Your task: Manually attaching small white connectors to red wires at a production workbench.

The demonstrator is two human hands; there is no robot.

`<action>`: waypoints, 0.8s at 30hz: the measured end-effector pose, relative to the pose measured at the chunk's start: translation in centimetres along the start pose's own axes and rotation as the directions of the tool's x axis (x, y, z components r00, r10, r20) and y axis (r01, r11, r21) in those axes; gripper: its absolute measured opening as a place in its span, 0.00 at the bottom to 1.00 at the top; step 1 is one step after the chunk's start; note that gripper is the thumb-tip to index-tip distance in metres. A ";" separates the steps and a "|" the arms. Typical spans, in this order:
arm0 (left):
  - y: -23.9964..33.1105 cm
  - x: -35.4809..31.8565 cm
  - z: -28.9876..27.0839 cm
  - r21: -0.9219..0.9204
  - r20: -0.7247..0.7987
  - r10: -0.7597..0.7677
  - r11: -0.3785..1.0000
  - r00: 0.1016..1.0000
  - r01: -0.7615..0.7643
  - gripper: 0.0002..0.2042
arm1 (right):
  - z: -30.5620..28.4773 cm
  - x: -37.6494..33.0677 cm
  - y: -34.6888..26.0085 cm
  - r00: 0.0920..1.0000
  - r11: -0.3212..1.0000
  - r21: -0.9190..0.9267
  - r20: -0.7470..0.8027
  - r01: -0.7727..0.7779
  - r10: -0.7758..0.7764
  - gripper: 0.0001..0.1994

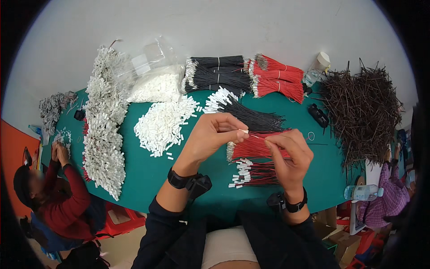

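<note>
Between the thumb and index finger of my left hand (210, 134) is a small white plastic connector housing (244, 131). My right hand (293, 158) pinches a thin red wire (259, 136), its tip close to the housing; whether they touch is too small to tell. Below my hands lies a row of red wires (248, 149) with bare metal ends. Nearer to me are red wires with white housings (244, 172) on their ends. Black wires (251, 114) with white housings fan out just beyond my hands. A loose heap of white housings (159, 127) spreads left of my left hand.
Behind stand a clear bag of housings (159, 85), tied black wire bundles (219, 74) and red wire bundles (277, 78). White-tipped wires (103, 148) pile up at left, dark wires (363, 112) at right. Bottles (363, 193) stand around. Co-workers sit at left (67, 201) and right (385, 197).
</note>
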State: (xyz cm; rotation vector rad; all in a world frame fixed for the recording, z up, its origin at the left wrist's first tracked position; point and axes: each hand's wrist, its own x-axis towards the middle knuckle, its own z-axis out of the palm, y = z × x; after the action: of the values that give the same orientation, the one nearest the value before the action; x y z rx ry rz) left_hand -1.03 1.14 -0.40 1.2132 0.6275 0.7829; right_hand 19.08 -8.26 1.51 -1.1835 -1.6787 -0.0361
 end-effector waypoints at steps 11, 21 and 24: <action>-0.3 -0.2 0.7 0.004 -0.034 0.040 0.999 0.999 -0.040 0.10 | 0.0 0.1 0.7 1.000 0.998 -0.060 -0.009 0.004 -0.005 0.09; -0.5 -0.1 0.6 -0.004 -0.009 0.024 1.000 1.000 -0.024 0.09 | 0.4 -0.2 0.8 0.998 0.998 0.014 -0.001 -0.068 0.068 0.08; -0.6 -0.1 0.6 -0.012 0.018 0.018 1.000 1.000 -0.018 0.08 | 0.5 0.0 0.8 0.997 0.997 0.036 0.015 -0.072 0.072 0.09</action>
State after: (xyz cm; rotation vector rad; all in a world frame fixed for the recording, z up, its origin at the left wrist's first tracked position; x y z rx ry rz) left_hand -0.50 0.57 -0.79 1.2157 0.5975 0.7891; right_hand 19.32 -7.61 0.87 -1.2180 -1.6407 0.0472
